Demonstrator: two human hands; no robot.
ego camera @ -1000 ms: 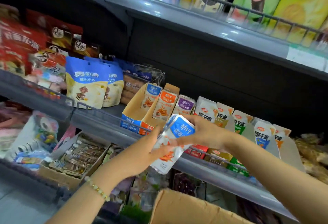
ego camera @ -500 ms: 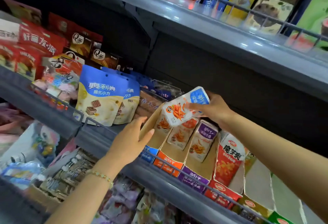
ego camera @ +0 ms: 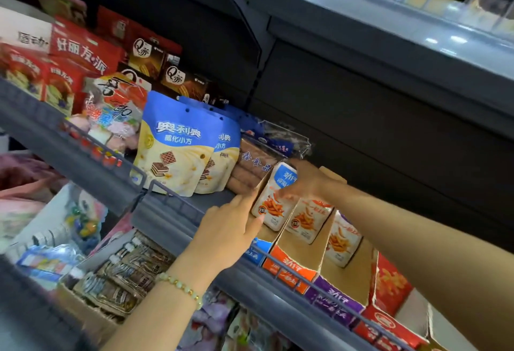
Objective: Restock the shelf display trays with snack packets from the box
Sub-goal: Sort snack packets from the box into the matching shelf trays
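A white snack packet with a blue top [ego camera: 274,200] stands in the blue-fronted cardboard display tray [ego camera: 257,250] on the middle shelf. My right hand [ego camera: 307,181] grips the packet's top from behind. My left hand [ego camera: 230,228] rests with spread fingers against the tray's left wall, fingertips touching the packet's lower edge. Beside it stand an orange-fronted tray [ego camera: 289,267] and a purple-fronted tray [ego camera: 336,298], each holding a similar packet. The supply box is out of view.
Blue and cream wafer pouches [ego camera: 172,145] and a clear pack of brown biscuits [ego camera: 256,164] stand left of the trays. A red tray [ego camera: 389,286] sits to the right. A wire rail [ego camera: 178,200] fronts the shelf; another shelf [ego camera: 389,17] overhangs above.
My right hand has brought the blue-topped packet down from above the trays into the blue tray. My left hand has moved right onto the tray's side. The view has shifted closer.
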